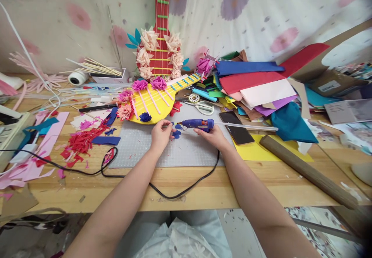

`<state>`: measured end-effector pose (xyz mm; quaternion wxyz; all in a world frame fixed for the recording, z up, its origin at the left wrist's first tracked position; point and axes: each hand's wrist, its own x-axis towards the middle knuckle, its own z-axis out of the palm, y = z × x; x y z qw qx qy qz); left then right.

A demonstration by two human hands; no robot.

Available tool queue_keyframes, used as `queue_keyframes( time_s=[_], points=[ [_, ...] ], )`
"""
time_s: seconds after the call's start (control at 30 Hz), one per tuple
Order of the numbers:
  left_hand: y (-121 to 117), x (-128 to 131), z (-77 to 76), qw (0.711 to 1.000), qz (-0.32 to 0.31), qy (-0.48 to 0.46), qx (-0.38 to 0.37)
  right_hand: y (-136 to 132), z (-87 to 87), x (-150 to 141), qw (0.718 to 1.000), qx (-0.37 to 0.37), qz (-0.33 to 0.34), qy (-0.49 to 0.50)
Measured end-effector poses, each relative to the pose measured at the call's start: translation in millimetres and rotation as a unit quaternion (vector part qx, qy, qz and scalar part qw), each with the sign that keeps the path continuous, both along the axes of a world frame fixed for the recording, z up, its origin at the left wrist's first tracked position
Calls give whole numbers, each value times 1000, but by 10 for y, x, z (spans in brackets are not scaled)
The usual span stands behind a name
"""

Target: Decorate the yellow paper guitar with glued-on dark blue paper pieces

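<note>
My right hand [214,135] is wrapped round the handle of a blue hot glue gun [197,124], whose nozzle points left. A long clear glue stick [247,126] sticks out of its back end. Just left of the nozzle, my left hand [161,137] has its thumb and fingertips pinched together; what lies between them is too small to tell. Small blue paper petals [176,134] lie on the grey cutting mat [192,151] beside those fingers. Behind the hands rests a yellow paper guitar [157,108] with pink flowers and one blue flower [145,117].
A red guitar [161,58] with pale flowers stands at the back. Stacked coloured sheets [261,83], scissors [205,108], a phone [236,128] and a brown roll [308,170] lie to the right. Red paper scraps [87,137] are at left. A black cord [180,194] loops along the front.
</note>
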<state>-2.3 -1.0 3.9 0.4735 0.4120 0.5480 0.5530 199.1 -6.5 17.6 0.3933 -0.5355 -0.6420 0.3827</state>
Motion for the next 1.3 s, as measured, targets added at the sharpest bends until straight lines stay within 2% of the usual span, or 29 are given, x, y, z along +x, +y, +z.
queue_keyframes(
  time_s=[0.37, 0.53, 0.77, 1.3],
  points=[
    [13, 12, 40, 999, 14, -17, -28, 3, -70, -21, 998, 16, 18, -55],
    [15, 16, 57, 999, 11, -26, -42, -3, -44, -53, 997, 24, 20, -64],
    [8, 8, 39, 999, 11, -29, -24, -4, -28, -65, 996, 43, 31, -72],
    [2, 8, 46, 999, 5, -20, -35, -5, 10, -83, 995, 35, 19, -94]
  ],
)
